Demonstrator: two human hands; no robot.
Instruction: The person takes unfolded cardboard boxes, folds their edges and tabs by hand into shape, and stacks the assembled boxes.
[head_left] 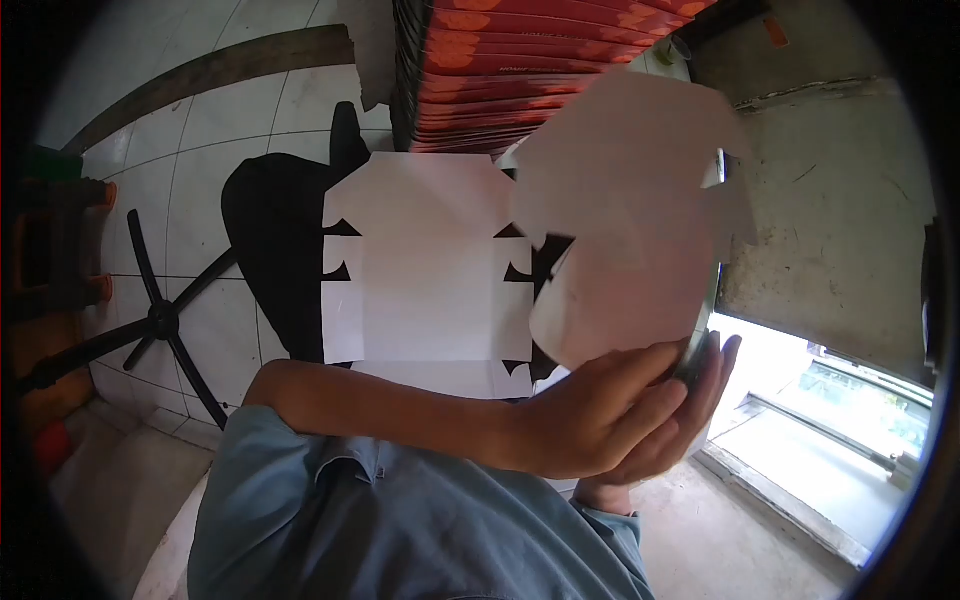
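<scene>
A white die-cut cardboard sheet (pixel 425 260) with notched sides lies flat in front of my body. Raised at the right is another cut cardboard sheet (pixel 630 200), somewhat blurred, its lower edge at my hands. My left forearm crosses my body, and my left hand (pixel 590 415) is closed on this raised sheet near its lower right corner. Just beyond it, my right hand (pixel 695 405) is wrapped round the same corner from the outer side, its fingers pointing up. The two hands touch, and the left one hides part of the right palm.
Behind the flat sheet stands a large stack of red printed cardboard (pixel 520 70). Something black (pixel 275 240) lies left of it. A black star-shaped base (pixel 163 319) stands on the tiled floor. On the right are a wooden panel (pixel 830 220) and a bright glass-and-metal frame (pixel 860 410).
</scene>
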